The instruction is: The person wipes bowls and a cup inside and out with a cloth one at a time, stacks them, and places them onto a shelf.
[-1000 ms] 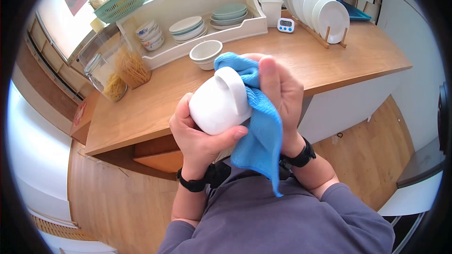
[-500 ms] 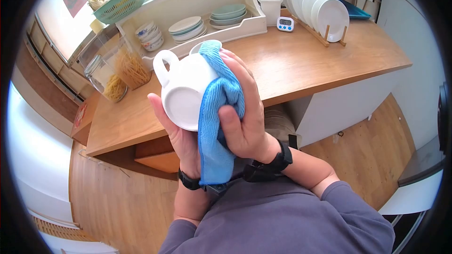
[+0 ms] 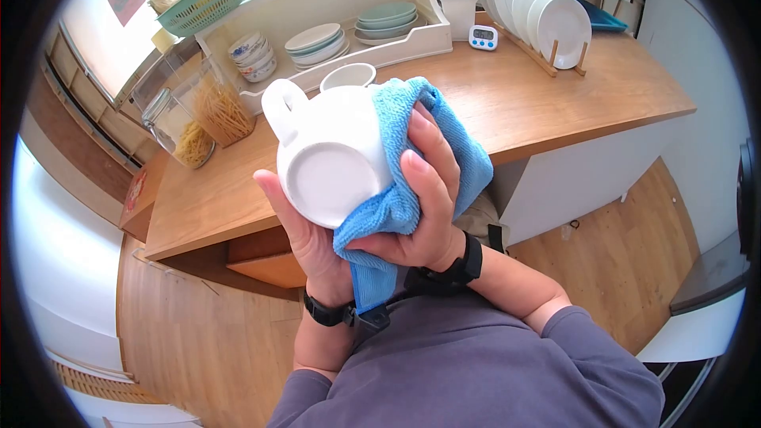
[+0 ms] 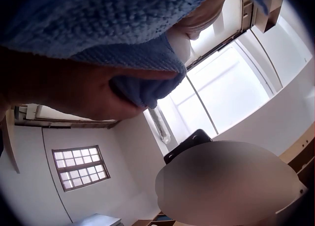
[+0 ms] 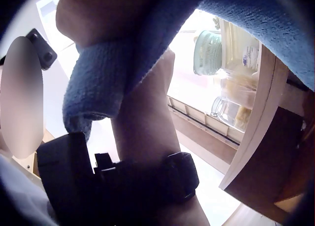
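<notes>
A white mug (image 3: 333, 182) is held up in front of the body in the head view, its round base turned toward me and its handle at the upper left. My left hand (image 3: 311, 239) grips it from below, thumb along the lower left side; its other fingers are hidden. My right hand (image 3: 428, 210) holds a blue cloth (image 3: 469, 160) against the mug's right side, with folds bunched between thumb and fingers. One cloth corner hangs over the left wrist. Both wrist views are largely filled by cloth (image 4: 133, 24) and parts of the hands.
Behind the mug, a white bowl (image 3: 349, 76) stands on the wooden counter (image 3: 547, 115). A white shelf (image 3: 432, 41) holds stacked bowls and plates. Pasta jars (image 3: 190, 147) stand at left; a timer (image 3: 483, 38) and a rack of white plates (image 3: 561, 32) are at right.
The mug has turned so its base faces me and its handle went from the right to the upper left. The cloth has shifted and now spreads out to the right behind the right hand.
</notes>
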